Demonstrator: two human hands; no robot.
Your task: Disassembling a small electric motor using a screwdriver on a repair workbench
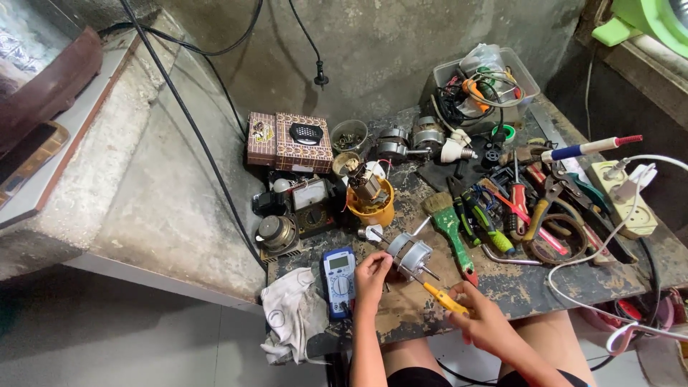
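Furthest to the left of the left hand (372, 273), a crumpled white rag (292, 315) hangs over the near edge of the worn surface (530, 287). Just beside that hand, on its left, lies a blue multimeter (338, 282), with a round metal speaker-like part (276, 233) and an older meter with a dial (312, 204) further back. A patterned box (289, 140) stands beyond those, near the wall.

The left hand has its fingers curled and pinched on the near side of a small grey electric motor (410, 256), which rests on the surface just past the fingertips, its shaft pointing towards the right hand. Behind the motor, a yellow cup (370, 204) holds another wound part.

The right hand (481, 320) is closed around the handle of a yellow screwdriver (443, 297), whose tip reaches up and left to the motor's underside. The two hands sit near each other, with the motor between and slightly beyond them.

To the right of the right hand and further back lie a green-handled paintbrush (448, 226), a heap of pliers and screwdrivers (527, 208), and a soldering iron (591, 148). A cream power strip (631, 204) sits at the far right, and a clear plastic tub of cables (484, 86) stands at the back.
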